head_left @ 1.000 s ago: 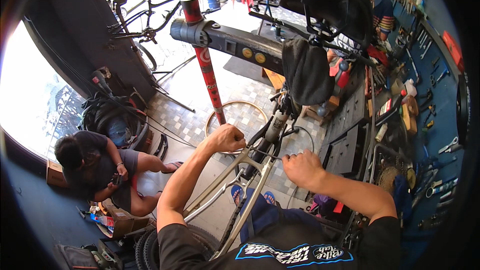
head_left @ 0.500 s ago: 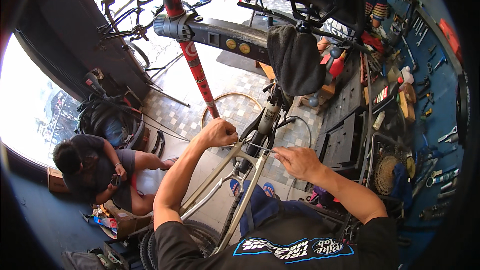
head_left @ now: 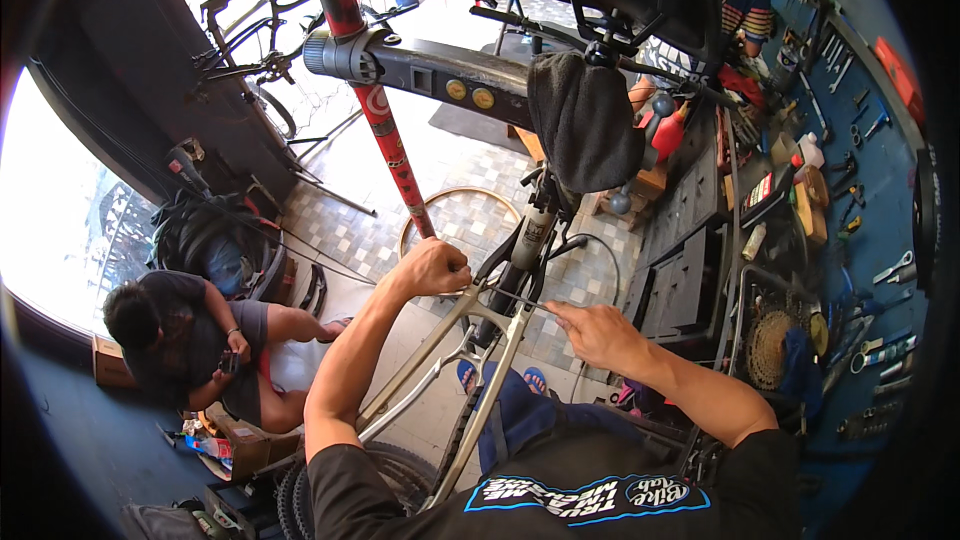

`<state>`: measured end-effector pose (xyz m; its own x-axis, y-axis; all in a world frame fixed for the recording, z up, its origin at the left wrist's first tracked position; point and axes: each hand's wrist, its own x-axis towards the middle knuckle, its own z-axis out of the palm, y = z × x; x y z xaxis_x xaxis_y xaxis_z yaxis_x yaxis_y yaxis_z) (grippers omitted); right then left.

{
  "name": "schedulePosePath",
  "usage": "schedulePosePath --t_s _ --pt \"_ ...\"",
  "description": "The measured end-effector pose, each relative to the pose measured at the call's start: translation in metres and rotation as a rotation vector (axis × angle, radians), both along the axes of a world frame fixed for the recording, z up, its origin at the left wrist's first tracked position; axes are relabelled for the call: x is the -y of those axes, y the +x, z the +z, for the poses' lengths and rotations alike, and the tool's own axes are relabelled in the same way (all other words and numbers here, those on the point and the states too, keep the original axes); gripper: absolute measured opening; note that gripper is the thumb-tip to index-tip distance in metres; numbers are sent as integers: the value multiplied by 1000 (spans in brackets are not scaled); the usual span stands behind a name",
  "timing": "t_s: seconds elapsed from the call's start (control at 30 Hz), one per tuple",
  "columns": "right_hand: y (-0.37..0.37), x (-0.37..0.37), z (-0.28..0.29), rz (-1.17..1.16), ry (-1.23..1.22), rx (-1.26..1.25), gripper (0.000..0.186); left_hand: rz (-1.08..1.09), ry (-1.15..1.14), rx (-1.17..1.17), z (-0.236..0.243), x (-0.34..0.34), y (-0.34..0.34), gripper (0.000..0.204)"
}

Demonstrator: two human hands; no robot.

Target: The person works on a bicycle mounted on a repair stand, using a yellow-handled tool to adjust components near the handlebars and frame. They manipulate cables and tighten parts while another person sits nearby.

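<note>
A bicycle frame (head_left: 412, 372) with pale, champagne-coloured rear stays hangs in front of me, its rear end toward me. My right hand (head_left: 600, 336) is closed, pinching a thin metal rod (head_left: 522, 298) between thumb and fingers. This rod runs across the top of the stays toward my left hand (head_left: 434, 268). Curled into a fist, the left hand is on the left side of the frame, close to the rod's far end. Whatever its fingers hold is hidden.
A repair stand with a red post (head_left: 393, 145) and dark arm (head_left: 450, 75) stands ahead, a dark cloth (head_left: 584, 122) draped on it. One person (head_left: 190, 340) sits at left; another (head_left: 742, 0) is at the far right. Tools hang on the blue wall (head_left: 880, 190); black drawers (head_left: 675, 285) stand at right.
My right hand has moved slightly down and to the right relative to the frame, and more of the rod shows. My left hand stays closed in about the same place.
</note>
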<state>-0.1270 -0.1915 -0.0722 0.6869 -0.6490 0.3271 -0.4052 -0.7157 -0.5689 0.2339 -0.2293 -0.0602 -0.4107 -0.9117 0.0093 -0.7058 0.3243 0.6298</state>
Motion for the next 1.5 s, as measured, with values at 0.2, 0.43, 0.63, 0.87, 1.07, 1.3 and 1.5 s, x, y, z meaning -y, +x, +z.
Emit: schedulePosePath --t_s 0.2,0.43,0.63,0.87,1.07,1.3,1.5 --pt "0 33 51 -41 1719 -83 37 18 33 -12 -2 -3 4 27" --pt "29 63 68 145 787 -925 43 4 36 30 3 2 -2 25" --pt "57 22 90 99 74 -1128 44 -7 48 33 -1 0 4 23" --pt "60 -11 77 -112 -295 -1209 58 30 63 5 5 -3 0 22" --pt "49 23 87 230 31 -1060 51 8 29 24 2 -1 1 25" --pt "32 61 94 395 647 -708 33 0 -20 4 2 -1 -1 26" --pt "23 20 56 2 7 -462 27 30 -15 -91 -7 -4 3 29"
